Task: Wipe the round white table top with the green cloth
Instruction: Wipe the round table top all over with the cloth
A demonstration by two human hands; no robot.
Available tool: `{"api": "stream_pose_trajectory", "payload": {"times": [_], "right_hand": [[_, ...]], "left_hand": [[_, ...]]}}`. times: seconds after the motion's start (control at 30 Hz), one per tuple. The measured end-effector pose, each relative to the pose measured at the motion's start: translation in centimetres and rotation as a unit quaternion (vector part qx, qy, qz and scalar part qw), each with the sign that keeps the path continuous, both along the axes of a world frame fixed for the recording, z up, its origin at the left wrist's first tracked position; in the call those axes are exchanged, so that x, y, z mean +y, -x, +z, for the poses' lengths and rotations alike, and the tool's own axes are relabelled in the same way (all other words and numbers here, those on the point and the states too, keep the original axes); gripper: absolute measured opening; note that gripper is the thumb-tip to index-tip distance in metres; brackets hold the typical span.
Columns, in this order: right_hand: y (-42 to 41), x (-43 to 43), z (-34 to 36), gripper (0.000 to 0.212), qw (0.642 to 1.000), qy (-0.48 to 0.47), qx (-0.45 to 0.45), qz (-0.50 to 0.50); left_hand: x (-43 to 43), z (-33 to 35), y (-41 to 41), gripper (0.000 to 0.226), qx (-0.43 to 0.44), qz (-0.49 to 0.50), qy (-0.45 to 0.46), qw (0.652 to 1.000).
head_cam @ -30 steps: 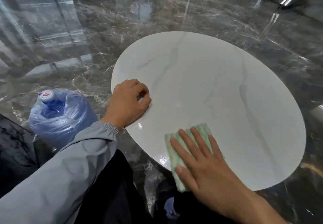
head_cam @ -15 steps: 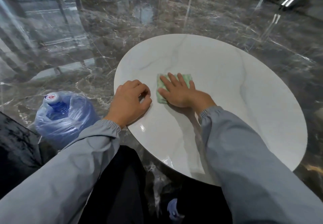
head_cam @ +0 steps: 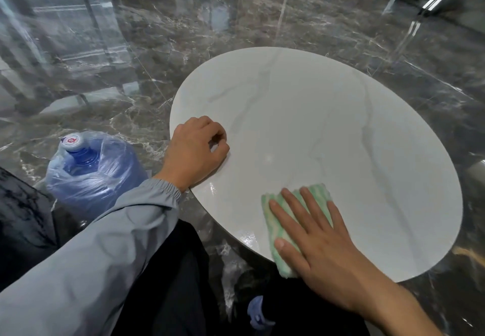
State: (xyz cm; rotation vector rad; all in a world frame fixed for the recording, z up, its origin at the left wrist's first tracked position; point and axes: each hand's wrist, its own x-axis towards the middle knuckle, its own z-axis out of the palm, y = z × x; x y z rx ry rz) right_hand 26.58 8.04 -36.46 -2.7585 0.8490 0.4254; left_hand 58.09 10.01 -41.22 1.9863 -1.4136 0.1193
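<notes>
I have the table top point(head_cam: 341, 125) right of centre, with floor point(head_cam: 105, 73) all round it. The cloth point(head_cam: 319, 191) lies on its near edge, the near end hanging just past the rim. The right hand point(head_cam: 322, 246) lies flat on the cloth. The left hand point(head_cam: 194, 149) rests, fingers curled, on the table's left edge, apart from the cloth. A bottle point(head_cam: 89, 173) stands on the floor left of the table, beside my left sleeve point(head_cam: 118, 230).

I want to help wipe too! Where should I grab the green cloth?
Probably its near end. The green cloth lies flat under the right hand, but that end hangs off the near edge of the round white table top. Pinch it there, coming from the near side; elsewhere it's pressed flat.
</notes>
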Motion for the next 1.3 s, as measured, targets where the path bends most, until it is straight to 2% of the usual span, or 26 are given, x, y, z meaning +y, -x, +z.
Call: {"api": "stream_pose_trajectory", "payload": {"times": [0.17,0.37,0.47,0.6,0.8,1.03,1.17,1.3], "right_hand": [[-7.8,-6.5,-1.4,0.064,0.999,0.018,-0.039,-0.017],[-17.7,-13.8,-1.0,0.063,0.999,-0.011,-0.01,-0.034],[-16.6,-12.3,-1.2,0.063,1.0,-0.005,-0.028,-0.012],[-9.5,-6.3,-1.5,0.061,0.998,0.006,-0.057,0.026],[-1.5,1.3,-0.6,0.061,0.999,0.022,-0.015,0.032],[-8.5,-3.9,-1.5,0.062,0.999,0.006,-0.048,0.006],[-14.0,-7.9,-1.5,0.063,1.0,-0.008,-0.019,0.005],[-12.5,-6.7,-1.3,0.062,0.999,-0.002,-0.035,0.014]], "left_hand": [[0.1,0.0,0.0,0.018,0.011,0.0,0.002,1.0],[0.2,0.3,0.0,0.017,0.013,-0.004,-0.005,1.0],[0.3,0.3,0.0,0.015,0.017,-0.007,-0.002,1.0],[0.2,0.2,-0.1,0.014,0.019,-0.006,-0.007,1.0],[-0.1,0.0,-0.3,0.016,0.013,-0.01,-0.002,1.0],[0.1,0.4,-0.1,0.017,0.009,-0.003,-0.012,1.0],[0.3,0.4,0.0,0.015,0.015,-0.004,-0.008,1.0],[0.3,0.6,0.1,0.015,0.018,-0.007,-0.011,1.0]]}}
